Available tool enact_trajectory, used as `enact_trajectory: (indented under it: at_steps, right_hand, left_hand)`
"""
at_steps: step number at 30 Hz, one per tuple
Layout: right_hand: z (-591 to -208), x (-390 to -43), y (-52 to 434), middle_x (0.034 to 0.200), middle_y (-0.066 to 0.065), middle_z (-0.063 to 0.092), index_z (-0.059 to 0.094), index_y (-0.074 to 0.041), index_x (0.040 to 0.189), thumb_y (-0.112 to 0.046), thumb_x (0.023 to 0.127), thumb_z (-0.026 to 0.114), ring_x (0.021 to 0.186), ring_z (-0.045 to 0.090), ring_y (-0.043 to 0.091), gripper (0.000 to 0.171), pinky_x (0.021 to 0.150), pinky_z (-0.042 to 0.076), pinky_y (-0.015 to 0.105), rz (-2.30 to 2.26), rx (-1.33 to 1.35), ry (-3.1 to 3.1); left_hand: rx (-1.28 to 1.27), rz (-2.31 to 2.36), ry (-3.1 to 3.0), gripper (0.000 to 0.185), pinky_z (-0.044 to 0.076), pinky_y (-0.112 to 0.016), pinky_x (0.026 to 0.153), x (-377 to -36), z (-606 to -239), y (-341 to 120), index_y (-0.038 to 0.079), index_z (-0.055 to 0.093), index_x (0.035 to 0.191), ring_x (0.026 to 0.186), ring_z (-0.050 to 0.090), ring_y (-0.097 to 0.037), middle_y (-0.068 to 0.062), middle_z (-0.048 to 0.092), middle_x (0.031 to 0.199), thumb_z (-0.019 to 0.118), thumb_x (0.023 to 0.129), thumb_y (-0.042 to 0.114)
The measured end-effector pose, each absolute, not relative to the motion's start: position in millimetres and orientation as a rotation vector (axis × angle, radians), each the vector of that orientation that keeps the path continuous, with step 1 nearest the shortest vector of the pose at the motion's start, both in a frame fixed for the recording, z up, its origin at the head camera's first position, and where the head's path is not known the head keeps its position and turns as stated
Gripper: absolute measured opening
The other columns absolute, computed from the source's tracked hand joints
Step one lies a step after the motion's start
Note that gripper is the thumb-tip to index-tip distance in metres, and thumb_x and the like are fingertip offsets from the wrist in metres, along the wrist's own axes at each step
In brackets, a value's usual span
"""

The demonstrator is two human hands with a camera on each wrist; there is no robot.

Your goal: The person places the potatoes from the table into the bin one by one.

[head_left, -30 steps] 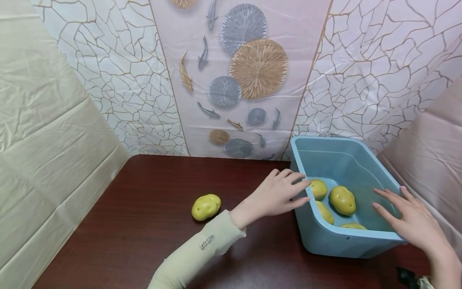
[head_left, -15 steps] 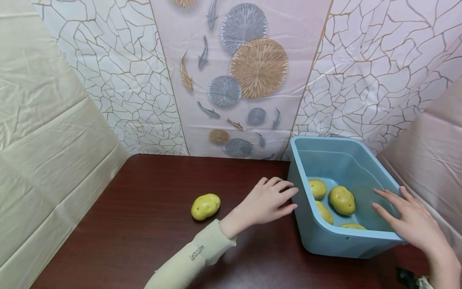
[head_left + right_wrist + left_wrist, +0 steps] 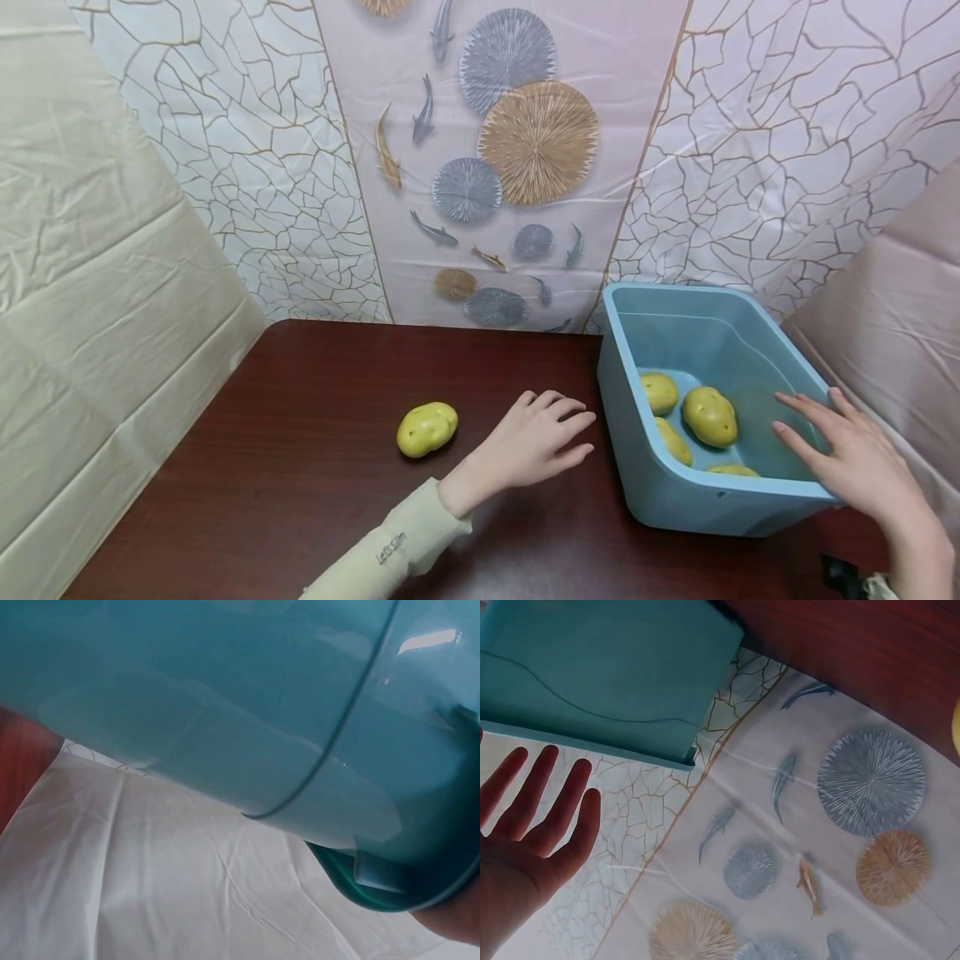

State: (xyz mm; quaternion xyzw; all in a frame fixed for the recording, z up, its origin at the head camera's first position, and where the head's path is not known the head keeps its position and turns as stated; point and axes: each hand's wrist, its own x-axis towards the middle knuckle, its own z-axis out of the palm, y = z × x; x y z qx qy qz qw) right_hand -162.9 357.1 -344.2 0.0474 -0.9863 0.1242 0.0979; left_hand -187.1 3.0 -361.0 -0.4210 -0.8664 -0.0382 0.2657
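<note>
A blue plastic tub [image 3: 660, 492] stands at the right of the dark wooden table [image 3: 300, 500] with several yellow potatoes [image 3: 709, 415] inside. My right hand [image 3: 840, 454] rests on the tub's near right rim with straight fingers. My left hand [image 3: 536, 437] hovers open above the table just left of the tub, holding nothing. In the left wrist view the left hand's fingers [image 3: 547, 802] are spread before the tub's wall [image 3: 607, 667]. One more potato [image 3: 427, 428] lies on the table, left of the left hand. The right wrist view is filled by the tub's side [image 3: 247, 705].
Patterned sheets [image 3: 510, 150] hang behind the table, and plain cloth walls close in on the left [image 3: 90, 333] and right [image 3: 900, 333]. A small dark object [image 3: 843, 575] shows at the bottom right corner.
My left hand has drawn back from the tub's left rim, moving left and toward me over the table. The right hand and the potatoes have stayed in place.
</note>
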Motion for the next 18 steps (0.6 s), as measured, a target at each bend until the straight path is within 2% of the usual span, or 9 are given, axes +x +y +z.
enact_trajectory:
  at_steps: [18]
  right_hand:
    - [-350.0, -167.8, 363.7, 0.124, 0.038, 0.038, 0.042, 0.004, 0.126, -0.042, 0.092, 0.04, 0.131, -0.009, 0.048, 0.057, 0.096, 0.001, 0.068, 0.368, 0.134, -2.914]
  left_hand:
    - [-1.079, -0.105, -2.412, 0.031, 0.041, -0.028, 0.075, -175.9, -377.7, -15.8, 0.023, 0.059, 0.113, 0.101, 0.054, -0.011, 0.009, 0.06, 0.111, 0.05, 0.087, 0.039]
